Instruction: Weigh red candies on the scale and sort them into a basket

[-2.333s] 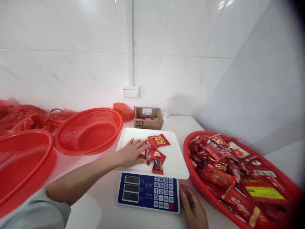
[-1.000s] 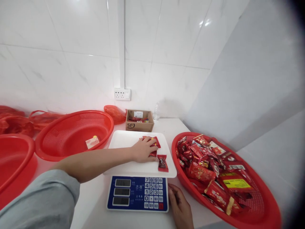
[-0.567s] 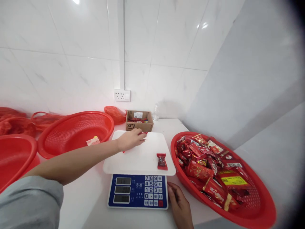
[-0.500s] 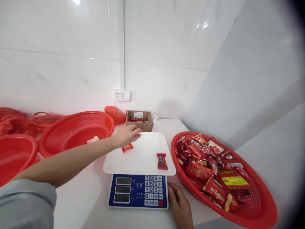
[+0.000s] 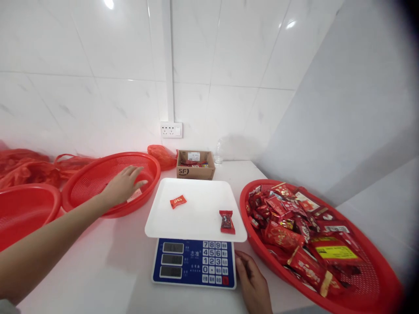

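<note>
Left hand (image 5: 122,187), fingers apart, hangs over a red basket (image 5: 87,183) at center left, partly hiding a pale packet (image 5: 133,195). At lower center, a right hand (image 5: 250,279), cropped below, curls beside a scale (image 5: 193,279), its grip impossible to tell. Orange-red packet (image 5: 178,201) and darker packet (image 5: 227,221) lie well apart on the tray (image 5: 196,222) mid-frame, open surface between.

A work corner with the look of a shop's back room or a small packing workshop; which of the 2 cannot be told. A digital scale (image 5: 194,264) with a keypad (image 5: 214,261) stands on a white desk (image 5: 94,266) among 3 red plastic baskets (image 5: 90,183), 1 heaped with wrapped snacks (image 5: 284,234). Red plastic bags (image 5: 29,168) and a cardboard box (image 5: 198,173) line a tiled wall (image 5: 212,48) with a power socket (image 5: 171,130).
</note>
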